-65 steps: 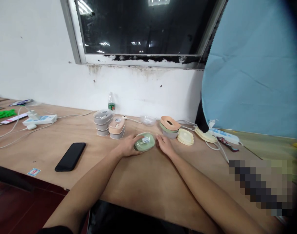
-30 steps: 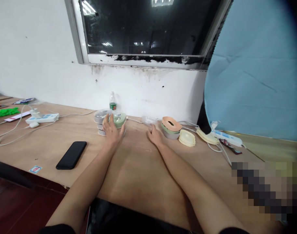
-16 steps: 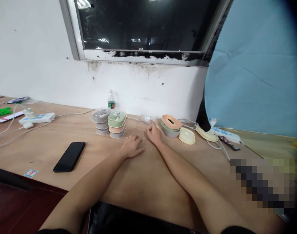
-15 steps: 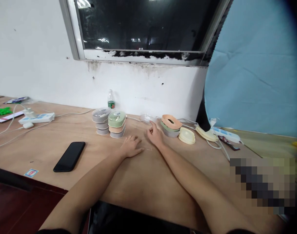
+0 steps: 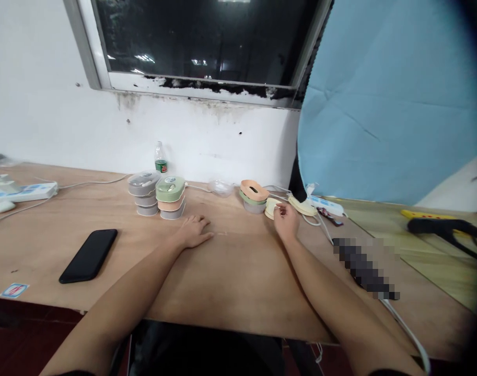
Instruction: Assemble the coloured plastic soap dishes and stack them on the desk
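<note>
My left hand (image 5: 194,231) lies flat on the wooden table with its fingers apart, holding nothing. To its left stand two stacks of lunch box parts, one grey (image 5: 143,192) and one topped by a green lidded box (image 5: 170,189). My right hand (image 5: 286,221) is farther right, its fingers curled in a pinch at the right edge of the cream lids (image 5: 270,208). It partly hides them. Just left of these lids, an orange oval piece with a slot (image 5: 254,189) tops a green and grey stack.
A black phone (image 5: 88,256) lies at left. Behind the stacks are a plastic bottle (image 5: 160,158) and a clear plastic piece (image 5: 221,187). Another cream lid (image 5: 302,206), a power strip (image 5: 327,206) and cables lie at right. A second power strip (image 5: 30,192) is far left.
My right hand has moved right, from beside the clear plastic piece to the cream lids, and its fingers have closed there. My left hand stays on the table. The view has turned right.
</note>
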The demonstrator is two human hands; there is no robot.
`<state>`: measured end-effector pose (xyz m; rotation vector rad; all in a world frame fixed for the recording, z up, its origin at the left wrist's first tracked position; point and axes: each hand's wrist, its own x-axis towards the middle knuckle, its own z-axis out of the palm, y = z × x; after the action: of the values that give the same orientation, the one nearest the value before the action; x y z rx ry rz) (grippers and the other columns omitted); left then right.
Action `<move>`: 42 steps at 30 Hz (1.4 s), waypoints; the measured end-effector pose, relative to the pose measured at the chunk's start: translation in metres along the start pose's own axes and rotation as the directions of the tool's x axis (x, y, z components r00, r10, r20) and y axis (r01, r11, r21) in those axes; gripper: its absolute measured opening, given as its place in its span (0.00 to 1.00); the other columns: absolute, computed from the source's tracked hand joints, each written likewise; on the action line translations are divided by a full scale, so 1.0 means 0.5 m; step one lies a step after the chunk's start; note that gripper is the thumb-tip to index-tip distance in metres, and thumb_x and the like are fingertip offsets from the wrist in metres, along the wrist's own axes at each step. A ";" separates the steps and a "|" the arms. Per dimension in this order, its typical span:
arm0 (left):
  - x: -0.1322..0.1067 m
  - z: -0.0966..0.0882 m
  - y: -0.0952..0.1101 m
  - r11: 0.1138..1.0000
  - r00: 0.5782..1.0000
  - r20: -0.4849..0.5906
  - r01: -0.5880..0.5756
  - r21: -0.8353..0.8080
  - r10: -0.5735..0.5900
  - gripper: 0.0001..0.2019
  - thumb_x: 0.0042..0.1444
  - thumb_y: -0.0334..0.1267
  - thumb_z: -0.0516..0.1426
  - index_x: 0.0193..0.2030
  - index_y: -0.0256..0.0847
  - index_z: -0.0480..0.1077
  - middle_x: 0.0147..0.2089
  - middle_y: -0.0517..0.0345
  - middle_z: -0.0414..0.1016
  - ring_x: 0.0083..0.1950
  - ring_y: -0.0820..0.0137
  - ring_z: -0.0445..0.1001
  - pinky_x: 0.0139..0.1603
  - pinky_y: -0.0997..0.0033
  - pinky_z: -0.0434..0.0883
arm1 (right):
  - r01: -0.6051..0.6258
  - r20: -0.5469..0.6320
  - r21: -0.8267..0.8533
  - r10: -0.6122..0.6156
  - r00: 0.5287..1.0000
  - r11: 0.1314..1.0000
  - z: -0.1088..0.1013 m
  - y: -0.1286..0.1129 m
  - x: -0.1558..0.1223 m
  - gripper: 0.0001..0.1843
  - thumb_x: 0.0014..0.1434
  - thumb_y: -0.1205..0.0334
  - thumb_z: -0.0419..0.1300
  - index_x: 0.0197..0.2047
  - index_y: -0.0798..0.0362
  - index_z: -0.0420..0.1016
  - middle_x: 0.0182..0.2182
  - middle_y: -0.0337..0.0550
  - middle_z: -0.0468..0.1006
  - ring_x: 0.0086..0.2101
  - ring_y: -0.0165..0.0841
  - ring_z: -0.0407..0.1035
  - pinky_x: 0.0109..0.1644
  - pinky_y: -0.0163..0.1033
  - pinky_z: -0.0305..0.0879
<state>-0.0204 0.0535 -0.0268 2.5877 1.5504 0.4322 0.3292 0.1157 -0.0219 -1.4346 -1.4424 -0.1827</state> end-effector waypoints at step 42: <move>-0.004 -0.043 0.024 0.957 0.965 -0.236 0.042 -0.287 -0.113 0.27 0.62 0.51 0.46 0.63 0.40 0.55 0.58 0.48 0.67 0.54 0.62 0.69 0.53 0.64 0.65 | -0.087 0.482 0.482 -0.181 0.857 0.872 0.048 -0.204 -0.128 0.12 0.61 0.50 0.48 0.34 0.48 0.64 0.28 0.41 0.71 0.29 0.36 0.66 0.34 0.41 0.64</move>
<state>-0.0171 0.0448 -0.0042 2.3179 1.5244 0.9294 0.2177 0.0644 -0.0242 -1.0534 -1.7936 0.5541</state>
